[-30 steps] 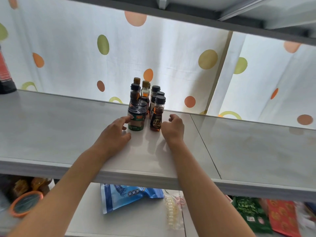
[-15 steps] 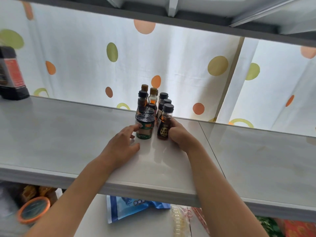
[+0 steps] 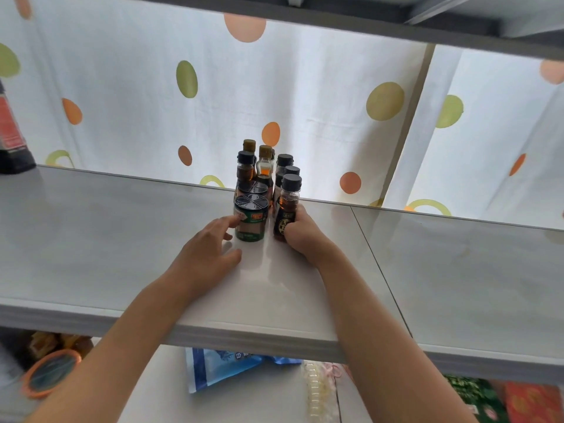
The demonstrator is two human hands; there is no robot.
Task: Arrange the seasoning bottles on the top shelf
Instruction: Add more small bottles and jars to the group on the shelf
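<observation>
White curtain with coloured dots hangs behind your pale top shelf (image 3: 122,239). Far left stands a dark bottle with a red label (image 3: 10,138), well apart from the rest. At centre, the seasoning bottles (image 3: 265,175) cluster in tight rows. Your left hand (image 3: 207,254) lies loosely open on the shelf, one fingertip touching the green jar (image 3: 251,218), likely to steady it. Your right hand (image 3: 300,236) is wrapped around the front bottle (image 3: 287,209), probably squaring it into line.

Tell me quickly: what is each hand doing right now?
Left hand: open, fingertips touching the green-labelled jar, not gripping it.
Right hand: closed around the front dark bottle.
</observation>
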